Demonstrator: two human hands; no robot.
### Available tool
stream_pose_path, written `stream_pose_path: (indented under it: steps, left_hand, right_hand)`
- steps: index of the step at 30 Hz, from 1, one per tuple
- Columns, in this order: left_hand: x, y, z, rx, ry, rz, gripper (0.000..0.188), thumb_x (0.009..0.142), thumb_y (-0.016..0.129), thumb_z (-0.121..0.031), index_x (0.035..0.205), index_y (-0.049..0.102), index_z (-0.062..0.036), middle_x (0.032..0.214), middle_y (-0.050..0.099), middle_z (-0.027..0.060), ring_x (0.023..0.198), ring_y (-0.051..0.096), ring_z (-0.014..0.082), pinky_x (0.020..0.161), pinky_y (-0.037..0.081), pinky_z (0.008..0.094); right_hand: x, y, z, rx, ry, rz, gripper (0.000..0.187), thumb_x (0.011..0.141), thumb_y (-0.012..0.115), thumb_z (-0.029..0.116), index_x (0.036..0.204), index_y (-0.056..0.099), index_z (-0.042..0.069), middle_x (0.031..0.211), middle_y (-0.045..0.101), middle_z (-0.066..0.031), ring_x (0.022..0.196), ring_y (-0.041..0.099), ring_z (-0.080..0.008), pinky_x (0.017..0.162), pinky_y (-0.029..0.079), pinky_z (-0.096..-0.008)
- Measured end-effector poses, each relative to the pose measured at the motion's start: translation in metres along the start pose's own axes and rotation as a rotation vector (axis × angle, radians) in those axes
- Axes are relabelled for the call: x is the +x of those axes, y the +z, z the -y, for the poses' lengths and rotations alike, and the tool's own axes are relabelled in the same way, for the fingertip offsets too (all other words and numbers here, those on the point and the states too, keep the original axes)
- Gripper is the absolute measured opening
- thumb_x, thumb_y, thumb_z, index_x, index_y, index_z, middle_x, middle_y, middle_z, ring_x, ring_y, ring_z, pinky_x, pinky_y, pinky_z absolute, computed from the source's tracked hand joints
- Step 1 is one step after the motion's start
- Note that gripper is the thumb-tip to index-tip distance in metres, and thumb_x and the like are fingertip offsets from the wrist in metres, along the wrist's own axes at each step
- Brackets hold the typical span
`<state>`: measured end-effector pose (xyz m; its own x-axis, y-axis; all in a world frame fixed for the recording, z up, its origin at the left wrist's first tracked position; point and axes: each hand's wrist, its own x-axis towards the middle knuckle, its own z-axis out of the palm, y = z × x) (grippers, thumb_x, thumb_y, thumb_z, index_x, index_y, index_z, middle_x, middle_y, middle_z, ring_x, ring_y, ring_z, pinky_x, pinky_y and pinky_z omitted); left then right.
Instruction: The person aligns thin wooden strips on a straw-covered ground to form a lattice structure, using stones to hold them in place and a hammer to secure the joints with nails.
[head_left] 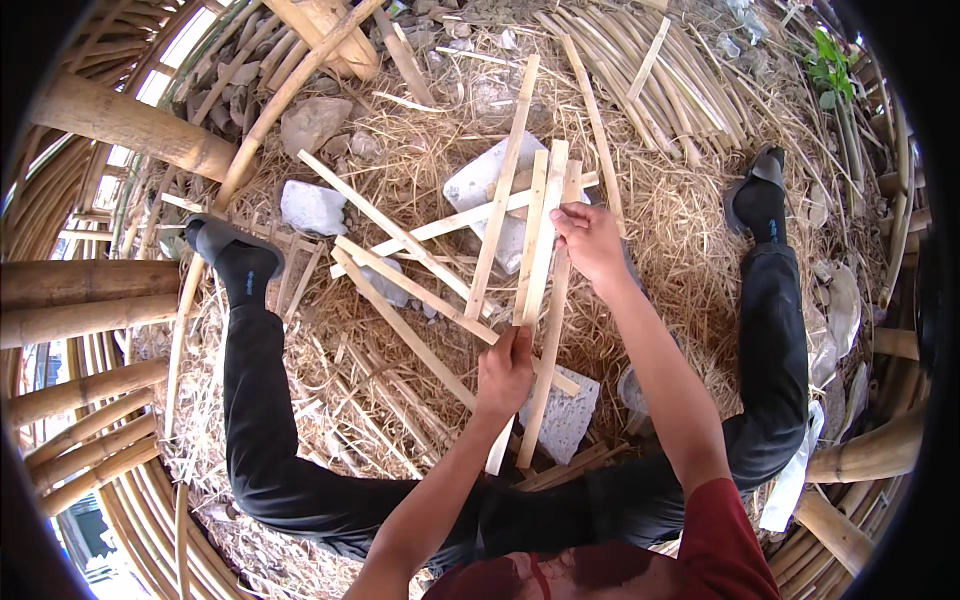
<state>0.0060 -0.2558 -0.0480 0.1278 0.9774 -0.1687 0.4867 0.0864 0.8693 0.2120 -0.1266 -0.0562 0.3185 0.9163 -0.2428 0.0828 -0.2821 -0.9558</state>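
Note:
A pale bamboo slat (543, 258) runs lengthwise between my knees, with its lower end coming out below my left hand. My left hand (505, 372) is closed on its lower part. Farther up, my right hand (592, 242) pinches the same slat at its right edge. A second narrow slat (532, 225) lies close along its left side, and a browner slat (555, 340) passes under my right hand. Several more slats, such as a slanted one (415, 290), cross on the left. Concrete blocks (565, 415) lie beneath them.
Dry straw and shavings cover the ground. A bundle of thin bamboo strips (650, 75) lies at the far right. A whitish block (313, 207) and a rock (315, 125) sit on the left. Thick bamboo poles (140, 125) frame both sides. My legs are spread around the work.

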Motion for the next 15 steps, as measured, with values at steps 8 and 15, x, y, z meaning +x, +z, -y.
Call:
stream_pose_path:
  steps: [8,15]
  left_hand:
    - [0.006,-0.007,-0.015,0.226,0.194,-0.124,0.028,0.097,0.067,-0.008,0.123,0.062,-0.0017,0.102,0.067,0.0219,0.077,0.07,0.0409,0.061,0.056,0.0494]
    - [0.004,-0.003,-0.006,0.43,0.333,-0.201,0.038,0.089,0.072,-0.006,0.127,0.062,-0.006,0.103,0.065,0.0154,0.09,0.066,0.035,0.074,0.057,0.0462]
  right_hand:
    - [0.011,0.01,0.026,-0.354,0.01,-0.059,0.038,0.092,0.08,0.021,0.113,0.072,-0.008,0.083,0.077,-0.0138,0.068,0.075,-0.0183,0.066,0.058,-0.0298]
    - [0.01,0.021,0.031,-0.397,-0.07,-0.082,0.038,0.094,0.075,0.025,0.106,0.073,-0.011,0.075,0.074,-0.0225,0.076,0.077,-0.0326,0.071,0.059,-0.0404]
